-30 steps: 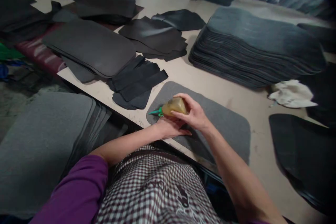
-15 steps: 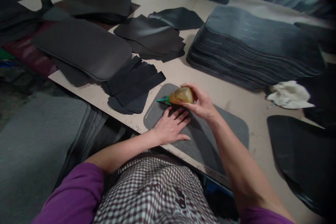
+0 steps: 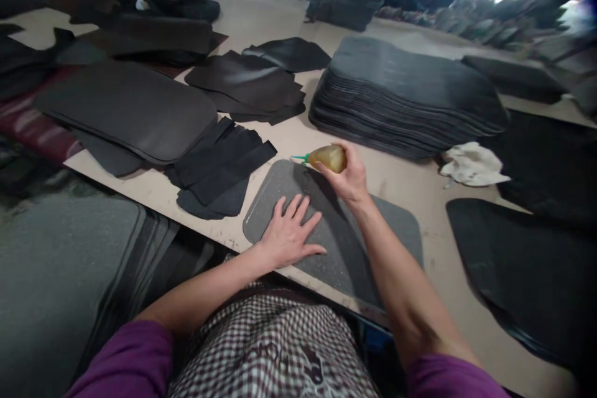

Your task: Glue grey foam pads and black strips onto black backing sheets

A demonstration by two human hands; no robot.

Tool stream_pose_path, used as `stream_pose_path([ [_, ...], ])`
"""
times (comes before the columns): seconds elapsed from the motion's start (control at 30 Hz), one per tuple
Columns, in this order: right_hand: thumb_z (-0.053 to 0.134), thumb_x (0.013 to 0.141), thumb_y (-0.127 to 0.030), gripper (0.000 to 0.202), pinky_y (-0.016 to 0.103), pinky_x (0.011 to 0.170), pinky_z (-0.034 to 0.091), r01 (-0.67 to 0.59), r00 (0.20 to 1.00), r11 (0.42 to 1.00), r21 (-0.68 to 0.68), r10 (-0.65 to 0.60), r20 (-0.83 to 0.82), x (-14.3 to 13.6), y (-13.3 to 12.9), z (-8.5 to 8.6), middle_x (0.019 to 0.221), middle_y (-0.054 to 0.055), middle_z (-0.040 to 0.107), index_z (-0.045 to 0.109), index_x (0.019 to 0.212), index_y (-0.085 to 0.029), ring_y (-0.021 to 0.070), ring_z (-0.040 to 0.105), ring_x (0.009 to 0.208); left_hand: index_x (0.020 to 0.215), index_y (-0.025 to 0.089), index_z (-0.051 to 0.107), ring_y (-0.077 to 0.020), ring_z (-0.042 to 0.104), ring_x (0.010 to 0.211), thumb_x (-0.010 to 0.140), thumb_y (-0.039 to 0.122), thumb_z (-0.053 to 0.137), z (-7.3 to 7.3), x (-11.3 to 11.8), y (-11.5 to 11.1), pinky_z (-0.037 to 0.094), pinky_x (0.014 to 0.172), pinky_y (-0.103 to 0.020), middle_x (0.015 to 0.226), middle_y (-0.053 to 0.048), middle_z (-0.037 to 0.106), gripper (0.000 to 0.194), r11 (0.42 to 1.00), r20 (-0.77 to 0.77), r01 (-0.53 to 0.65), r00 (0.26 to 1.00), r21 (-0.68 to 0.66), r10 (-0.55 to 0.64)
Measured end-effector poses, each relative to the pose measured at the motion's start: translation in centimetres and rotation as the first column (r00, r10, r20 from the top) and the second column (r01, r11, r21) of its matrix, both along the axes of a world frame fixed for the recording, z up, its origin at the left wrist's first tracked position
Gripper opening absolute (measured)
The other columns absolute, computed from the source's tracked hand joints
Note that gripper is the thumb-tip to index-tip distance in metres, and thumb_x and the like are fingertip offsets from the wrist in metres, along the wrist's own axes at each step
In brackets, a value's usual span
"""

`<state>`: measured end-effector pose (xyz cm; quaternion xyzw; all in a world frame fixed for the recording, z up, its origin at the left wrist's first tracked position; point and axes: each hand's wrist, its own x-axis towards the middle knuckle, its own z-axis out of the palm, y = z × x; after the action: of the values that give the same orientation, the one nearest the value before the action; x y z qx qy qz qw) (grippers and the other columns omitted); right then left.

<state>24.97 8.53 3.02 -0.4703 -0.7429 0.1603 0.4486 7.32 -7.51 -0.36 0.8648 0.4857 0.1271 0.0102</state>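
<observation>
My left hand (image 3: 291, 233) lies flat with fingers spread on a grey rounded panel (image 3: 396, 224) at the table's front edge. Above the panel's far edge, my right hand (image 3: 349, 177) is wrapped round a yellowish squeeze bottle (image 3: 328, 158). The bottle is tilted on its side, and its thin green nozzle (image 3: 300, 157) points left. A thin shiny line runs along the panel's left edge. My right arm casts a dark shadow across the panel.
Dark strips (image 3: 219, 168) lie left of the panel, beside large dark panels (image 3: 130, 112). A tall stack of dark panels (image 3: 401, 99) stands behind. To the right are a crumpled white cloth (image 3: 473, 165) and more dark panels (image 3: 517, 273).
The view has tilted up and shifted right. My right hand has moved the bottle away from my left hand, toward the panel's far edge. My left hand stays flat on the panel.
</observation>
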Motion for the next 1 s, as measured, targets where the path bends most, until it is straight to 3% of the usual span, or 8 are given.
stream_pose_path([
  [0.2, 0.078, 0.08, -0.062, 0.06, 0.048, 0.102, 0.05, 0.033, 0.998, 0.999, -0.026, -0.034, -0.048, 1.3, -2.7, 0.4, 0.121, 0.009, 0.066, 0.06, 0.124, -0.024, 0.0309, 0.062, 0.112, 0.157, 0.02, 0.049, -0.0328, 0.038, 0.154, 0.101, 0.072, 0.036, 0.0, -1.0, 1.4, 0.036, 0.118, -0.053, 0.17, -0.017, 0.036, 0.077, 1.0, -0.002, -0.013, 1.0, 0.0, 0.013],
  [0.47, 0.074, 0.083, -0.055, 0.054, 0.05, 0.103, 0.05, 0.092, 0.994, 0.996, 0.014, -0.093, 0.066, 5.0, -5.3, 1.1, 0.122, 0.012, 0.067, 0.06, 0.124, -0.023, 0.0329, 0.062, 0.114, 0.16, 0.025, 0.045, -0.0332, 0.03, 0.159, 0.101, 0.075, 0.03, -0.2, -1.0, 1.8, 0.024, 0.126, -0.062, 0.172, -0.014, 0.033, 0.079, 0.998, -0.082, -0.057, 0.995, 0.004, 0.058],
  [0.77, 0.076, 0.08, -0.058, 0.058, 0.052, 0.1, 0.051, 0.293, 0.95, 0.956, -0.001, -0.291, 0.115, 14.5, -9.7, 1.5, 0.122, 0.011, 0.068, 0.062, 0.124, -0.023, 0.0341, 0.064, 0.111, 0.161, 0.024, 0.043, -0.0344, 0.028, 0.159, 0.103, 0.071, 0.032, -0.1, -0.7, 1.8, 0.022, 0.126, -0.062, 0.172, -0.015, 0.031, 0.076, 0.998, -0.148, -0.06, 0.987, 0.009, 0.061],
  [1.0, 0.076, 0.078, -0.06, 0.059, 0.05, 0.098, 0.053, 0.502, 0.849, 0.865, 0.002, -0.493, 0.187, 22.9, -14.0, 2.0, 0.121, 0.011, 0.069, 0.063, 0.121, -0.022, 0.0334, 0.065, 0.107, 0.162, 0.022, 0.043, -0.0348, 0.024, 0.161, 0.104, 0.067, 0.034, -0.3, -0.7, 1.9, 0.019, 0.127, -0.061, 0.173, -0.015, 0.028, 0.075, 0.999, -0.141, -0.043, 0.989, 0.001, 0.043],
])
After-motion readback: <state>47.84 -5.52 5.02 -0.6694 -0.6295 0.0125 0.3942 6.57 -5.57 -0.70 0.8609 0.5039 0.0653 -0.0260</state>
